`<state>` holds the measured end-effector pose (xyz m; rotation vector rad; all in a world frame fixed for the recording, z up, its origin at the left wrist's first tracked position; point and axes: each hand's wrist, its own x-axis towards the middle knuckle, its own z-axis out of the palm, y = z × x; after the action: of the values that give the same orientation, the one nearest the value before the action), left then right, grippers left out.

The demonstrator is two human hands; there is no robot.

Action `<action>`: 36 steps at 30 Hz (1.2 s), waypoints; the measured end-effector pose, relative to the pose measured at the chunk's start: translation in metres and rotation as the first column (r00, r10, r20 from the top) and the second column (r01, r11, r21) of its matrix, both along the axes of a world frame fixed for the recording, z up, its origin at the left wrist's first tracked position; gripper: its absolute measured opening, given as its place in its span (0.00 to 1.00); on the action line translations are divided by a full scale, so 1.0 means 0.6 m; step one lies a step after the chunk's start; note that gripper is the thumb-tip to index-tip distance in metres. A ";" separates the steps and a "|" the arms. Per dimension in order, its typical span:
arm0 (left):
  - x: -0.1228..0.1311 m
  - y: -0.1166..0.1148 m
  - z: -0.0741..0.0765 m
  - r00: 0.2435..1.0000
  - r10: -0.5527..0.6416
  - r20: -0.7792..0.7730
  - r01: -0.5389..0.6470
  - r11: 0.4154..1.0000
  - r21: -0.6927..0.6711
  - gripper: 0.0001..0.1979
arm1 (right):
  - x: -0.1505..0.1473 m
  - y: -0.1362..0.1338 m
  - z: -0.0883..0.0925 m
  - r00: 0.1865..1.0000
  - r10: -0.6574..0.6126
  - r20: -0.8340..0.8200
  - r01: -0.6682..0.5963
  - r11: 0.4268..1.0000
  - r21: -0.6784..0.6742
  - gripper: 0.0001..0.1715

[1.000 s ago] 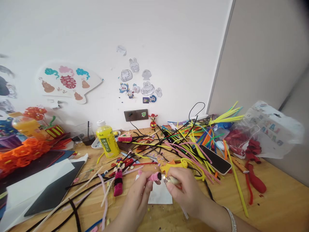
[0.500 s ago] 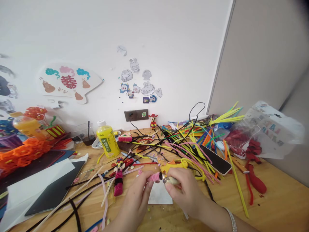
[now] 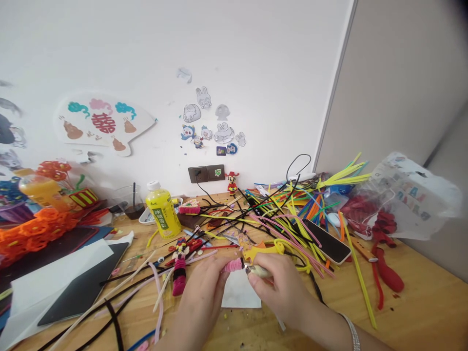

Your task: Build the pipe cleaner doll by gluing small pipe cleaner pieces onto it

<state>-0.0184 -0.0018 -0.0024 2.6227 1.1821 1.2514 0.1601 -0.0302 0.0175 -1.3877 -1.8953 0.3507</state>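
While pinching pink pipe-cleaner roll [image 3: 233, 265] between left hand [image 3: 204, 297] fingertips above white paper [image 3: 239, 295] | long axis left-right, free end toward right hand [image 3: 283, 287] | right fingers curled around small lighter [image 3: 258, 271], tip just beside roll end

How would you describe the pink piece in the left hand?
Near the front of the wooden table, above the white paper, the left hand pinches a short pink fuzzy roll. Unlike the long loose stems nearby, it is wound tight.
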 end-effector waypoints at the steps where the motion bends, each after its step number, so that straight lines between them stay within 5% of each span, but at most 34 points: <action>1: -0.001 0.001 -0.003 1.000 0.012 -0.010 -0.011 1.000 0.012 0.10 | 0.000 0.000 0.000 1.000 -0.002 0.005 0.002 1.000 -0.005 0.16; 22: 0.003 0.001 0.010 0.999 -0.025 -0.044 0.034 0.974 0.222 0.09 | 0.008 0.004 0.001 1.000 -0.004 -0.008 0.004 1.000 -0.017 0.18; 36: 0.002 -0.005 0.006 0.999 -0.050 -0.015 0.051 0.995 0.089 0.08 | 0.007 0.003 0.004 0.999 0.033 -0.040 -0.035 0.998 -0.043 0.17</action>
<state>-0.0171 -0.0046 0.0012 2.7095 1.0783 1.3104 0.1645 -0.0287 0.0202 -1.3689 -1.8917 0.4355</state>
